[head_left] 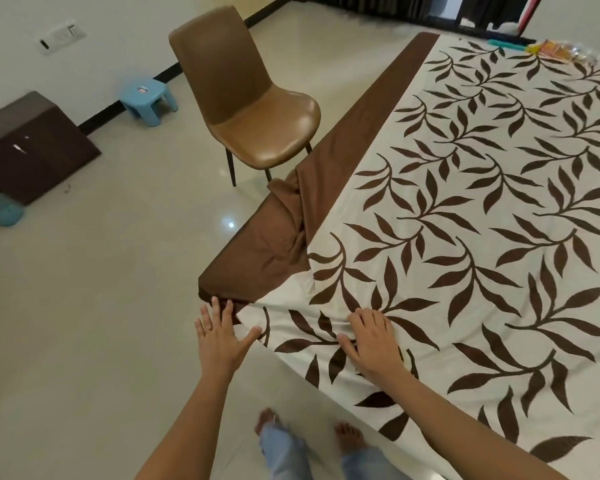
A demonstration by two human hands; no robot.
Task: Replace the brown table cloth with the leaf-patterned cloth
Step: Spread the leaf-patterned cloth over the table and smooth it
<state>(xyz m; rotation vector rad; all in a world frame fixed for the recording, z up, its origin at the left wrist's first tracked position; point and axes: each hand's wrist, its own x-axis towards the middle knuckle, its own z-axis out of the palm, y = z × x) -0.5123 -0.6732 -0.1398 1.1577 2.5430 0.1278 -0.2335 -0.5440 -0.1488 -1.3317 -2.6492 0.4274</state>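
The cream leaf-patterned cloth (482, 216) lies spread over most of the table. A strip of brown cloth (368, 119) shows along its left side and bunches in folds at the near left corner (257, 258). My left hand (220, 336) is open with fingers spread, its fingertips at the brown corner and its thumb touching the patterned cloth's edge. My right hand (371, 336) rests flat, palm down, on the patterned cloth near the front edge, fingers apart.
A brown chair (250, 109) stands close to the table's left side. A dark cabinet (32, 147) and two blue stools (148, 98) sit by the wall. Small colourful items (555, 51) lie at the table's far end. My feet (347, 436) stand on glossy tiles.
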